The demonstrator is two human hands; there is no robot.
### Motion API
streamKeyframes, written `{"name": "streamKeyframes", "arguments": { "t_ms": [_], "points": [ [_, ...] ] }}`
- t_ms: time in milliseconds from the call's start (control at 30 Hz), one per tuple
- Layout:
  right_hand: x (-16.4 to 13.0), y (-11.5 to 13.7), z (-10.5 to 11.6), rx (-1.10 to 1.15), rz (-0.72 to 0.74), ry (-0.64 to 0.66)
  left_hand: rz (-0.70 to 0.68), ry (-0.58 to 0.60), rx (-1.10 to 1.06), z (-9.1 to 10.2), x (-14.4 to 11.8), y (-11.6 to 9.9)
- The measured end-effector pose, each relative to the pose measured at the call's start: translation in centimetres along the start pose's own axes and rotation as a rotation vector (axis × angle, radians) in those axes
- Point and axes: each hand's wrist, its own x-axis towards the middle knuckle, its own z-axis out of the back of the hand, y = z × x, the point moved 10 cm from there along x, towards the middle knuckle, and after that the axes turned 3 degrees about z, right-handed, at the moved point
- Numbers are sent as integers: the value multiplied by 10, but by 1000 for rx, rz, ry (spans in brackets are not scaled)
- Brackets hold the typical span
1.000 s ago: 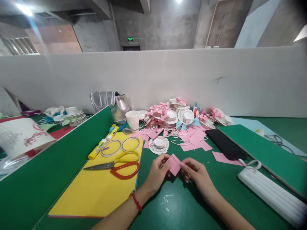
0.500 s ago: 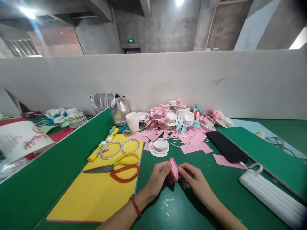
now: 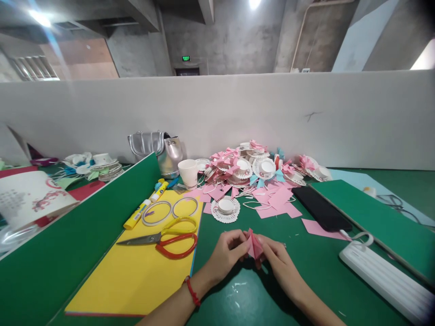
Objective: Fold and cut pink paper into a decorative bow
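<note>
- Head view, the hands: a folded pink paper is held between the fingertips of both hands, its pointed end up and its creased faces spread.
- The left hand has thumb and fingers closed on the paper's left side; the right hand pinches its right side. Some fingertips are hidden behind the paper.
- Same view, the surface: the hands are above a green table. Beyond them lies a white fringed paper disc, with loose pink sheets and a pile of paper ornaments farther back.
- To the left, scissors rest on yellow paper, near two glue sticks.
- To the right are a black phone and a white power strip.
- Same view, the room: a pale partition stands behind the table; past it, a green lit exit sign shows against concrete walls.
</note>
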Motion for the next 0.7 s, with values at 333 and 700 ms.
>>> {"name": "streamKeyframes", "arguments": {
  "t_ms": [333,700],
  "points": [
    [1,-8,-1,111,-72,-5,-61,-166,110,14,-1,-5],
    [2,-13,0,115,-96,-17,-216,-276,248,18,-9,-19]
  ]
}}
